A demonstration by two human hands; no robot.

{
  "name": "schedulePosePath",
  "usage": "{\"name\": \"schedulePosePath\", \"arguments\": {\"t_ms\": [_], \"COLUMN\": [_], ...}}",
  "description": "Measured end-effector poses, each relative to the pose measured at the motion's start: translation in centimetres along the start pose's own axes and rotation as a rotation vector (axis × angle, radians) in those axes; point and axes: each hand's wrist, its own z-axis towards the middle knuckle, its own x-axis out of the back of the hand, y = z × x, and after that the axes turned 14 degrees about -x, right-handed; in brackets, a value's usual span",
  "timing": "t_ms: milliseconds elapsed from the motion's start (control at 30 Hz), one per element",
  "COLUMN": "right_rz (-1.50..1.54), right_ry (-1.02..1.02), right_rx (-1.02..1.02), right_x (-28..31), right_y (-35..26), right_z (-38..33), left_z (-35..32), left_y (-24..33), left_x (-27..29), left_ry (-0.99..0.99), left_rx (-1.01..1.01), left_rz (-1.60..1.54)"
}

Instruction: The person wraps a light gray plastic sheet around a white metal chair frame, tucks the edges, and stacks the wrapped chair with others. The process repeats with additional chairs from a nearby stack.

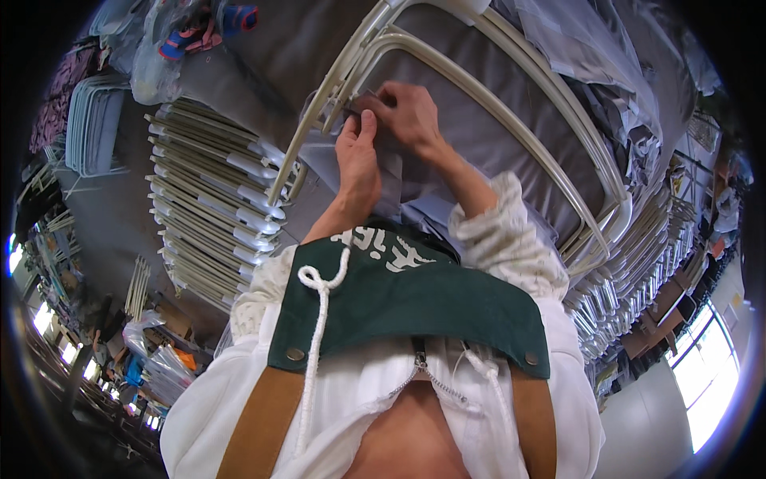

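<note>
A cream metal tube frame (487, 100), bent in a wide curve like a folding chair frame, stands in front of me with its left leg beside my hands. My right hand (408, 118) is closed, its thumb and fingers pinching a small flat brownish-grey piece (369, 104) close to that leg. Right below it, my left hand (359, 164) is closed with the thumb raised against the same spot. Whatever lies between the left fingers is hidden. Grey sheet plastic (323, 164) lies under and beside the left wrist.
Stacked cream tube frames with white fittings (211, 199) lie at the left. More stacked metal frames (622, 279) are at the right, below crumpled clear plastic wrap (590, 72). A bundle of pale blue-grey frames (94, 128) stands farther left. Blue and red wrapped items (207, 36) lie at the far left.
</note>
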Motion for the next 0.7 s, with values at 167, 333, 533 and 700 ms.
{"name": "schedulePosePath", "arguments": {"t_ms": [167,333,533,700], "right_rz": [0.057,0.011,0.193,0.221], "right_ry": [0.163,0.272,0.224,0.173], "right_rx": [0.152,0.367,0.204,-0.073], "right_x": [-0.3,-0.2,0.1,0.1], "right_y": [2.8,2.6,2.5,1.4], "right_z": [-4.1,-5.7,-4.4,-2.7], "left_z": [0.4,-0.5,0.2,0.6], "left_y": [-2.1,-2.8,-1.0,-0.8], "left_x": [0.9,0.9,0.8,-0.5], "left_ry": [0.155,0.102,0.068,0.174], "left_rx": [0.282,0.275,0.197,0.148], "left_rz": [-0.494,-0.500,-0.520,-0.280]}}
